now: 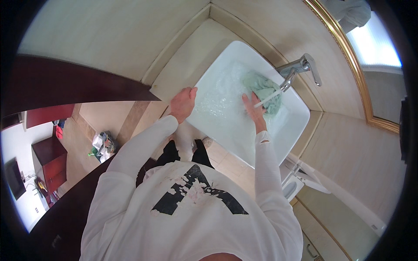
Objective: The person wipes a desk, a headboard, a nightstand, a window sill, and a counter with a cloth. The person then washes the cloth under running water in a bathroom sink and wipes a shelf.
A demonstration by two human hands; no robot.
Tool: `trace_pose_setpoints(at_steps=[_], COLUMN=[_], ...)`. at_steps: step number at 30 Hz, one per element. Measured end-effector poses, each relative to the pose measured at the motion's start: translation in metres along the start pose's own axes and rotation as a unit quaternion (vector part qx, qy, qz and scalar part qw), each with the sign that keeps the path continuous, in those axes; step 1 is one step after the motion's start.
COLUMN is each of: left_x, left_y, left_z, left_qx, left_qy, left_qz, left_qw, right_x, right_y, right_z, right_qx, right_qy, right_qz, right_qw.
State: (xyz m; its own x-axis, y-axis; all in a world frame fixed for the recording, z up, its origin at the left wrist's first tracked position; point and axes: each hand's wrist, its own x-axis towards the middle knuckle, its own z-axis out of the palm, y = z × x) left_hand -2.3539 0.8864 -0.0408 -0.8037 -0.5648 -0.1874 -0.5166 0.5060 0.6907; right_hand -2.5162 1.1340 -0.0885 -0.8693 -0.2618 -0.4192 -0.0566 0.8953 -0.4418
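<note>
A white rectangular washbasin (300,117) holds rippling water. In its far right part lies a wet, bunched, pale green cloth (270,104), partly in the water. My right hand (254,111) is in the basin against the cloth's left side, fingers apart and not closed round it. A stream from the chrome faucet (288,80) falls onto the cloth beside my fingers. My left hand (183,104) is closed at the basin's left rim, its fingers curled against the edge.
A gold-framed mirror (348,48) hangs beyond the faucet. Pale walls enclose the counter (191,56). A dark red panel (74,85) stands to the left. Plastic bags (103,145) sit on the floor behind it. Lower right is a white toilet (294,187).
</note>
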Motion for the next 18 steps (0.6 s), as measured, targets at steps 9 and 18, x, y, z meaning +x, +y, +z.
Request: trace_pose_setpoints(at_steps=[9,18], left_x=[0.003,0.004], left_y=[-0.002,-0.009], left_z=[0.000,0.005], left_qx=[0.040,0.087], left_qy=[-0.009,0.000], left_qz=[0.004,0.018], left_qw=[0.999,0.996], right_x=[-0.019,-0.069], right_y=[-0.075,-0.003], right_z=[0.040,0.012], right_qx=[-0.149,-0.233], right_qy=[-0.018,-0.046], right_qz=[-0.087,-0.121], right_qw=[0.985,0.964])
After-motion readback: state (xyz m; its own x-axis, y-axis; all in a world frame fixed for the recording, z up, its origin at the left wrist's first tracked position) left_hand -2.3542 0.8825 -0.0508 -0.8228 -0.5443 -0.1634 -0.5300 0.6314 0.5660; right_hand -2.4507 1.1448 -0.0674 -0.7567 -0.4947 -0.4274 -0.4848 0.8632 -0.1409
